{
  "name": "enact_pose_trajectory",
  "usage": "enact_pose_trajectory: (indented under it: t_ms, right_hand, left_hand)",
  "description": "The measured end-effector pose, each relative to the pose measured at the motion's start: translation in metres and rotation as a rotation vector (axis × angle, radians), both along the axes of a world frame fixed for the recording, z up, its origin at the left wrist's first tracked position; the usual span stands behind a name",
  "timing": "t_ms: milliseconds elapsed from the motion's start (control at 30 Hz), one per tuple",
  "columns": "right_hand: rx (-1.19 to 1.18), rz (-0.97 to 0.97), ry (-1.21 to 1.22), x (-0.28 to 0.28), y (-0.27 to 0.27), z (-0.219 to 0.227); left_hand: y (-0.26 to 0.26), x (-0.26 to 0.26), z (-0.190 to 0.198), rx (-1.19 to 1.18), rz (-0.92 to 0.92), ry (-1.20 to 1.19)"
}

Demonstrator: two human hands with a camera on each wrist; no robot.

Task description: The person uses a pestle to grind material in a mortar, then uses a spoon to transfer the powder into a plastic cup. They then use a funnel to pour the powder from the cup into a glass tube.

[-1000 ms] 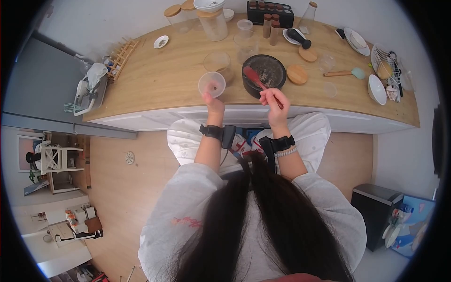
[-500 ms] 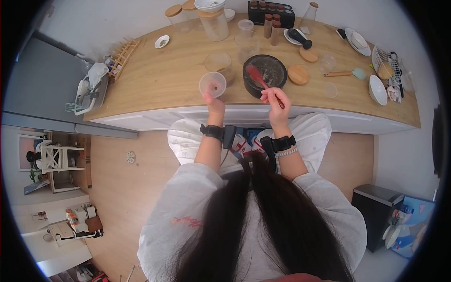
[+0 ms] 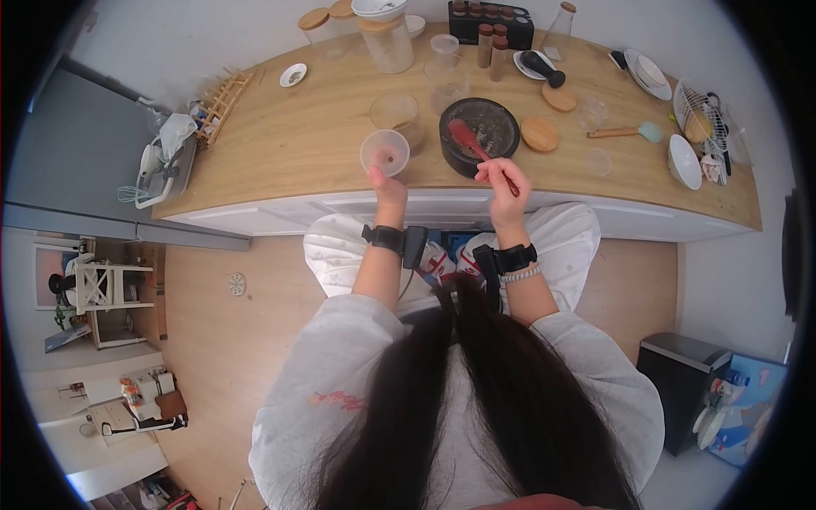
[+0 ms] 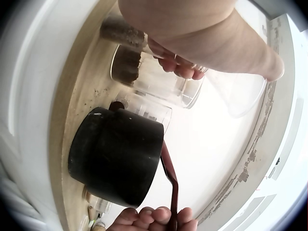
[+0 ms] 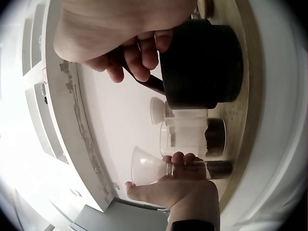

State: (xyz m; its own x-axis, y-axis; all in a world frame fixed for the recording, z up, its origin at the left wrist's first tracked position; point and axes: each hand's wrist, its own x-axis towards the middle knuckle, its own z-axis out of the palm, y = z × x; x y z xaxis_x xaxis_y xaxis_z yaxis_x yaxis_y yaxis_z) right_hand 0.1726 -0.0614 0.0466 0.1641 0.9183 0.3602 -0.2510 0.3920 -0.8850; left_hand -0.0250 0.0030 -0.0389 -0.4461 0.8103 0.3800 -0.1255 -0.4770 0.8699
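My left hand (image 3: 389,194) grips a slim clear jar (image 5: 219,169) with dark grounds at its bottom, on the counter's front part. A translucent funnel (image 3: 384,146) sits in the jar's mouth, with my thumb along its side. Between its thumb and fingers, my right hand (image 3: 507,189) holds a red spatula (image 3: 466,136). The spatula's head is over the black stone mortar (image 3: 449,160), where crushed greyish bits (image 3: 493,134) lie. Just behind the funnel stands a wider glass (image 5: 215,137) partly filled with brown grounds.
A round wooden lid (image 3: 539,134) lies right of the mortar, and a black pestle (image 3: 541,68) rests on a white dish behind. Spice tubes (image 3: 484,47) stand at the back near a black rack (image 3: 463,32). A pale-blue spatula (image 3: 625,133) and a white bowl (image 3: 683,163) are farther right.
The red spatula's head has shifted slightly right within the mortar, and my right hand has moved a little to the right with it. My left hand keeps its hold on the jar.
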Motion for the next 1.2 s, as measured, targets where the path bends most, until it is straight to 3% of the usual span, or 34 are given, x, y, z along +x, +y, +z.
enact_pose_trajectory:
  t_ms: [1200]
  right_hand:
    - [-0.011, 0.044, 0.010, 0.0068, 0.0008, -0.0014]
  left_hand:
    - [0.0002, -0.0001, -0.0025, 0.010, 0.006, 0.023]
